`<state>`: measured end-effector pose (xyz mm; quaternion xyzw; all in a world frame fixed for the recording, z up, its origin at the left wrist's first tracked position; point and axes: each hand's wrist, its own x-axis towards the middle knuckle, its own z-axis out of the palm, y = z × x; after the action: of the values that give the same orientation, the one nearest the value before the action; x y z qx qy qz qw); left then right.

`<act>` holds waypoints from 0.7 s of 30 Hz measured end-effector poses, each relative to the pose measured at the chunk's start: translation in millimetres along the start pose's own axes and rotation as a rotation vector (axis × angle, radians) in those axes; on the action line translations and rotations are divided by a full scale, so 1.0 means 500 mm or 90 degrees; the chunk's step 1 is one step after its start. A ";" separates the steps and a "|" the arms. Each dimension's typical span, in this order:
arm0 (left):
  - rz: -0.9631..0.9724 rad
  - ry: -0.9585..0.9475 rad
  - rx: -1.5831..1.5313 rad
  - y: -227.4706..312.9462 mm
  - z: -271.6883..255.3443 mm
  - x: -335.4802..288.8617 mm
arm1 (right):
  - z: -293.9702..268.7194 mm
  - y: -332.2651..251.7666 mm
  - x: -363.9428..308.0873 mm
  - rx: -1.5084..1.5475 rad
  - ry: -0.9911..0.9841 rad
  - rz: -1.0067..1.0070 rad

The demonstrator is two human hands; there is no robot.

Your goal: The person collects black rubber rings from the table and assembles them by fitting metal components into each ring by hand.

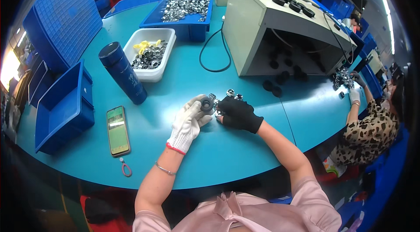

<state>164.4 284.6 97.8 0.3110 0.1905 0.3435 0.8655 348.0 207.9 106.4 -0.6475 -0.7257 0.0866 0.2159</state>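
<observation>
My left hand, in a white knit glove with a red cuff edge, pinches a dark round part with a ring-shaped face. Close beside it is my right hand, in a black glove that leaves the thumb tip bare. Its fingers are bent down among small shiny metal parts on the teal table. The black glove hides what those fingertips grip, if anything; a shiny piece shows right at them.
Left stand a blue bottle, a phone and a blue bin. Beyond are a white tub and a blue tray of metal parts. A beige machine holds black round pieces. A co-worker works at right.
</observation>
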 end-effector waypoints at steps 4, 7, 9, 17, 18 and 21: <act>-0.003 0.024 -0.023 0.001 -0.004 -0.003 | 0.007 0.007 -0.006 0.022 0.018 0.004; -0.007 0.015 -0.030 0.000 -0.009 0.000 | 0.007 0.013 -0.009 0.127 0.060 0.008; -0.004 0.008 -0.020 0.000 -0.012 0.000 | 0.008 0.008 -0.009 0.136 0.066 0.005; -0.020 -0.021 0.007 -0.003 -0.005 0.003 | 0.042 0.034 -0.009 0.358 0.114 0.017; -0.020 -0.018 0.007 -0.003 -0.006 0.003 | 0.047 0.038 -0.011 0.377 0.127 0.002; -0.019 -0.002 0.021 -0.003 -0.005 -0.001 | 0.054 0.034 -0.010 0.486 0.147 -0.004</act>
<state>163.1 284.5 95.0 0.3229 0.1991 0.3267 0.8657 352.1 209.5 74.4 -0.5241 -0.6144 0.2760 0.5212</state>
